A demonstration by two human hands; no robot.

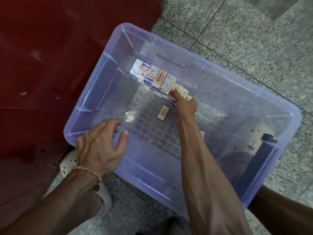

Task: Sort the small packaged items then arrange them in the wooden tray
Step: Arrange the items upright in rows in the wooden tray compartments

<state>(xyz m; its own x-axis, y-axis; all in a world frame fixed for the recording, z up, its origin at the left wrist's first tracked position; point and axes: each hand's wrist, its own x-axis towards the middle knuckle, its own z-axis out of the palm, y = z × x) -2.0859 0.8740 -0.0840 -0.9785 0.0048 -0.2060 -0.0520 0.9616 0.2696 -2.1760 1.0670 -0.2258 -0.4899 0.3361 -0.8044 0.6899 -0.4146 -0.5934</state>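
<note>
Small white, blue and tan packets [153, 76] lie stacked in a row; 1 tan packet [163, 112] lies apart.

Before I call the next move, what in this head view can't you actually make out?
- Wooden tray: not in view.
- Packets under the top row: hidden by the ones above, so no count.
- Right hand fingers: hidden behind the hand and packets; grip unclear.
- Item beneath the right forearm, inside the plastic bin: only a corner shows.
- Print on the loose tan packet: too small to read.
</note>
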